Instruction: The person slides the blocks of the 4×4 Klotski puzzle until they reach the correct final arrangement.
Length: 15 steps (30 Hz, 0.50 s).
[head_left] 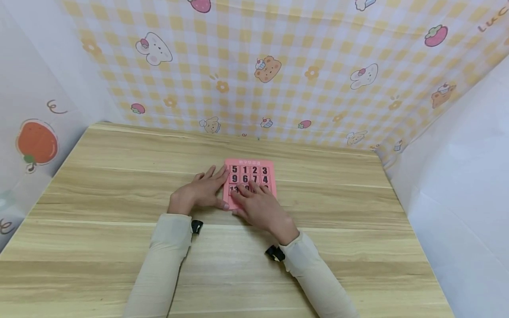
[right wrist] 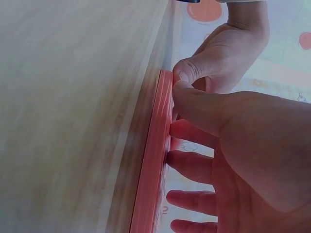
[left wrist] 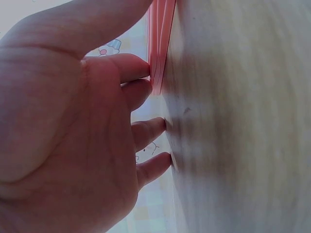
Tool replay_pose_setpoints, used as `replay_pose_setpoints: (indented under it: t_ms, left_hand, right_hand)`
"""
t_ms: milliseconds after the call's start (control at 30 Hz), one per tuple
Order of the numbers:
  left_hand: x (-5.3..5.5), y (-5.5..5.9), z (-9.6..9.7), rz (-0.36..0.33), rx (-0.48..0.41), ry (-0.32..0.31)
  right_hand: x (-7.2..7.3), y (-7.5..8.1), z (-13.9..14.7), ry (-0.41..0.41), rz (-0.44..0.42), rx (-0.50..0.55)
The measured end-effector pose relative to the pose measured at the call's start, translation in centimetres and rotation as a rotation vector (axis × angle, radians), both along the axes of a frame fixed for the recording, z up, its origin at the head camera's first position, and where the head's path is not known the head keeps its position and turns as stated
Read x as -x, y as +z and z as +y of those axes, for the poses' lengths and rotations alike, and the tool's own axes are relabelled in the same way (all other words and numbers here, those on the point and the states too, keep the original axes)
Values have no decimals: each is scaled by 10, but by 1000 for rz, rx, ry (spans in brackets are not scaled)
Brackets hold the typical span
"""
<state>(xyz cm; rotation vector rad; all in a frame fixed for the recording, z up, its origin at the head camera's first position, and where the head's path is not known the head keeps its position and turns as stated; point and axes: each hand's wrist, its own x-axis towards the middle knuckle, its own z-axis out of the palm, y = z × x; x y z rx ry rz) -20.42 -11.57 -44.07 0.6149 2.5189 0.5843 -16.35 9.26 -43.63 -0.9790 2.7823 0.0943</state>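
1. Lying flat on the tabletop (head_left: 338,221), a pink number puzzle (head_left: 249,173) sits just ahead of the person, between the two hands; it looks close to square, with no long axis clear from here.
2. The left hand (head_left: 204,191) is spread along the puzzle's left edge, fingertips against its side and thumb at the near-left corner.
3. The right hand (head_left: 262,208) reaches over the puzzle from the near right, fingers extended across the lower rows. It is nearer the numbered tiles (head_left: 255,170) and hides several. Neither hand plainly pinches anything; I cannot tell whether the thumbs touch.
4. The puzzle looks like smooth plastic, its sides thin and ridged, its flat tiles printed in black. Readable rows run 5, 1, 2, 3, then 9, 6, 7, 4.
5. Pale streaked wood grain covers the tabletop; behind hangs a creased, yellow-checked cloth (head_left: 310,53).
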Motion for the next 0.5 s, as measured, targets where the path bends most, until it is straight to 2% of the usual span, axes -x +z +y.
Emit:
replay_pose_setpoints:
  t_ms: [500]
  left_hand:
    - [-1, 0, 1, -11, -13, 11]
  right_hand:
    - [-4, 4, 0, 11, -12, -18]
